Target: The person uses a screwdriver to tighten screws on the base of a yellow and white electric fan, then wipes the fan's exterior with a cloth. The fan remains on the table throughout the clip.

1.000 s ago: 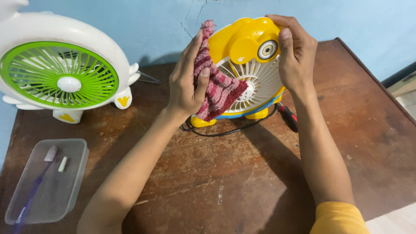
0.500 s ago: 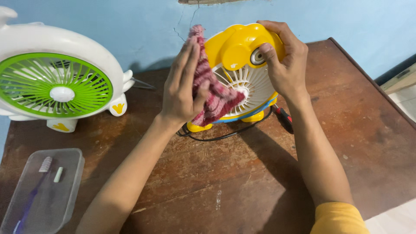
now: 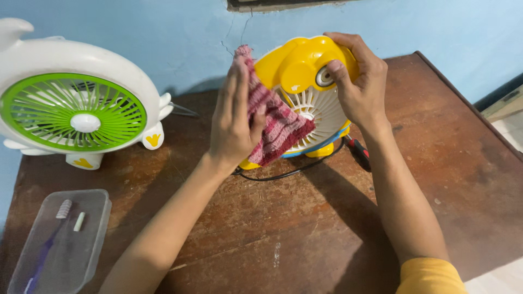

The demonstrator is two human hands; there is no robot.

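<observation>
- Yellow fan stands upright near the back edge of a worn brown wooden table, whose top is scratched and blotched with pale marks; a blue painted wall with a thin crack rises just behind the fingers, and a strip of pale floor shows past the table's right corner.
- Counted: two small desk fans, one cloth, one clear plastic box, one toothbrush, one black cable, one red-and-black tool handle, two hands.
- It has a yellow shell, a round white grille with thin radial spokes, a blue band along the lower rim, yellow feet, and one round eye-like knob near the top.
- Right hand is curled over the fan's top right edge, fingers closed on the shell and the thumb resting against the knob.
- Left hand has its fingers together and nearly straight, pinching a red-and-pink striped cloth with the thumb and pressing it against the fan's left side and grille.
- Black cable loops on the table just below the left fingers; the tool handle lies beside the right wrist.
- White fan with a green grille stands well to the left of the left fingers.
- Clear box sits at the near left, well apart from both hands, with the toothbrush inside.
</observation>
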